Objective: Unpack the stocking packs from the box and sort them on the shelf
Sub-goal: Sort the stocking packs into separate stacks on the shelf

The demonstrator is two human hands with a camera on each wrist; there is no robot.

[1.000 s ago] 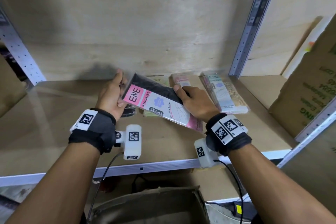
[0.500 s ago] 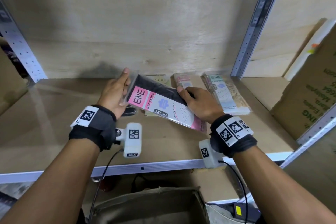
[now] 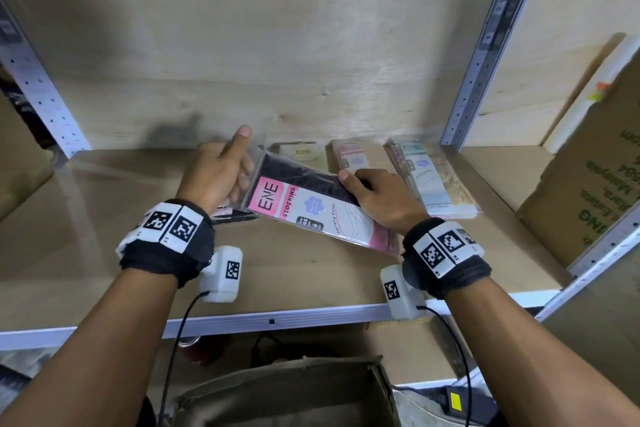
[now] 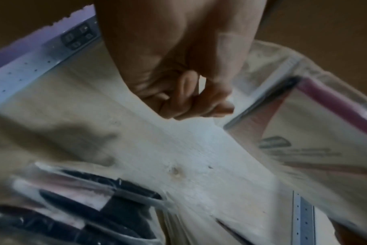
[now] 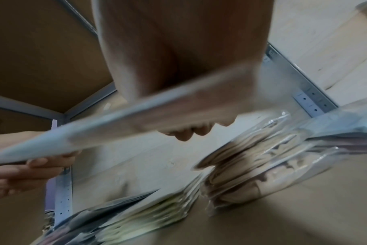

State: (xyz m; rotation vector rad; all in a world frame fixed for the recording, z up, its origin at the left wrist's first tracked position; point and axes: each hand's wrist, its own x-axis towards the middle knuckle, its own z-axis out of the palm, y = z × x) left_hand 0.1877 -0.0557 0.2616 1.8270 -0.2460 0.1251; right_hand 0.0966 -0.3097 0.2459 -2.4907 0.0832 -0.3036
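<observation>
A stocking pack (image 3: 308, 208) with black stockings and a pink ENE label hangs tilted just above the wooden shelf (image 3: 104, 236). My left hand (image 3: 239, 180) holds its left end, fingers behind the clear wrap and index finger pointing up. My right hand (image 3: 360, 191) grips its right side, thumb on top. In the left wrist view my curled fingers (image 4: 199, 102) meet the pack's corner (image 4: 304, 132). The right wrist view shows the pack (image 5: 136, 107) edge-on and blurred. The open brown box (image 3: 287, 392) sits below the shelf.
Sorted piles lie along the shelf's back: black packs (image 3: 235, 217) under my left hand, a pale green pack (image 3: 301, 152), pink packs (image 3: 349, 156) and a blue-and-beige stack (image 3: 429, 180). A metal upright (image 3: 485, 55) and cardboard cartons (image 3: 588, 191) stand to the right.
My left index finger has straightened and lifted off the pack while the other fingers stay behind its left end. The pack and my right hand have hardly shifted.
</observation>
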